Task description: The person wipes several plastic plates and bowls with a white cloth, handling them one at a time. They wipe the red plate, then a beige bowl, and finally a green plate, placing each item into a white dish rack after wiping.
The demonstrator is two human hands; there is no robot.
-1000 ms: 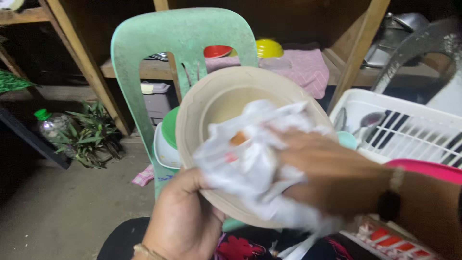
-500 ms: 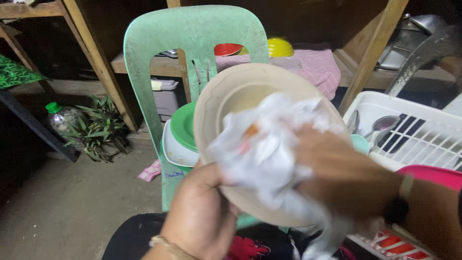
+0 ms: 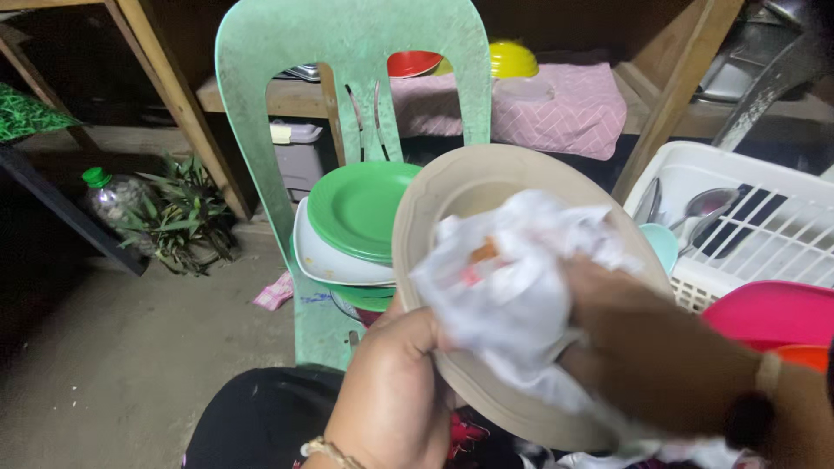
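The left hand (image 3: 395, 391) grips the tan plate (image 3: 486, 178) tightly by its edge. The right hand (image 3: 647, 347) presses a bunched white cloth (image 3: 508, 287) onto the plate, in front of the green chair (image 3: 347, 52).

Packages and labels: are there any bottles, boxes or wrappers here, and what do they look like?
Clear plastic bottle: on the floor at left beside a leafy plant, rounded, green cap.
Grey lidded box: behind the green chair, boxy, pale tag on its lid.
Pink wrapper: flat on the floor by the chair leg, small, patterned.
No signs or screens show.
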